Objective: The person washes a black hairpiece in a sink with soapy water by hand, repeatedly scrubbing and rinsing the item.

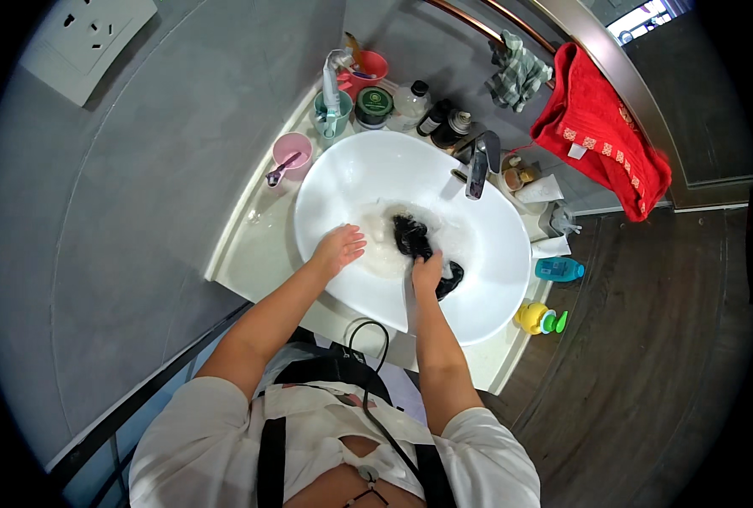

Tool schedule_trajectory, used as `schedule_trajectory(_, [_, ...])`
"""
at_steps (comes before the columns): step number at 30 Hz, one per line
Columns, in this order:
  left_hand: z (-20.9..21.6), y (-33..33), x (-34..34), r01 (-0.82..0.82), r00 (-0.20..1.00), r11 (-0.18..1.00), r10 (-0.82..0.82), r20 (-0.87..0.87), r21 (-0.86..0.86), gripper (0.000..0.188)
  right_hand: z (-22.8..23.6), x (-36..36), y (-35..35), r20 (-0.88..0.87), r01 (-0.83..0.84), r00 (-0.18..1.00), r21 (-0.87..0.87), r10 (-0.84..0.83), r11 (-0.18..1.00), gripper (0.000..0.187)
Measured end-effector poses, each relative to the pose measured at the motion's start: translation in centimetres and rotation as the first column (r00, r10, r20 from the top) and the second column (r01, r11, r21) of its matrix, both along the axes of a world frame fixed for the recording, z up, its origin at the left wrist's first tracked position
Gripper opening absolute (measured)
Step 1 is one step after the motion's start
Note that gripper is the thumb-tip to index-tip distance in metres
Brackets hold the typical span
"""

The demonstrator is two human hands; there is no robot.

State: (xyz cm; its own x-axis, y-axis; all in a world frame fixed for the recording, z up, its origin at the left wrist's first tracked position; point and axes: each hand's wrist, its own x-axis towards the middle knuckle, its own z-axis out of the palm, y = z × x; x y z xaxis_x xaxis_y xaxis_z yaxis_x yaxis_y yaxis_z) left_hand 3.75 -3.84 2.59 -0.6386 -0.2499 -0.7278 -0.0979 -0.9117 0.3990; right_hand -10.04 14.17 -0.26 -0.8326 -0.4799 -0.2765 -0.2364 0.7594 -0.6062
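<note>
Closest to you, a black cable point(387, 340) loops up at the front edge of the desk point(249, 241), near the sink; a swinging forearm could snag it, or drips off your wrists could wet it. Your left hand point(340, 247) is open, fingers loosely extended over the near-left side of the white sink point(343, 173), with nothing in it. Your right hand point(427, 273) is curled closed on the black cloth point(410, 235), which lies in the cloudy, sudsy water point(381, 254) around the middle of the bowl, part of it showing on either side of your fingers. Soap makes wet fabric slick, so a light one-handed hold could slip, and a quick tug might splash water over the rim. The drain is hidden, so you cannot tell whether cloth is covering it; if it is, the bowl could fill. Beyond, the faucet point(481, 161) overhangs the far side, where knuckles lifted fast may knock it. Along the desk's right edge, the yellow pump bottle point(529, 317) and blue bottle point(556, 269) could topple to the floor point(622, 339) if your right elbow swings wide. Farther left, the pink cup point(290, 151) sits just beside the rim, easily bumped by a wide left-hand reach.
</note>
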Motion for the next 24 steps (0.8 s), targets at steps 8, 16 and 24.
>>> schedule_trajectory(8, [-0.1, 0.5, -0.7, 0.036, 0.999, 0.999, -0.035, -0.023, 0.032, 0.035, 1.1, -1.3, 1.2, -0.094, -0.168, 0.977, 0.205, 0.191, 0.964, 0.04])
schedule_trajectory(16, [3.2, 0.3, -3.2, 0.079, 0.994, 0.994, -0.074, 0.074, -0.068, 0.059, 15.1, -1.0, -3.5, 0.387, -0.049, 0.896, -0.399, 0.217, 0.915, 0.04])
schedule_trajectory(24, [8.4, -1.4, -6.2, 0.063, 0.924, 0.981, 0.012, -0.383, 0.183, 0.038, 22.5, 0.4, -5.6, 0.228, -0.169, 0.905, -0.582, 0.359, 0.795, 0.039])
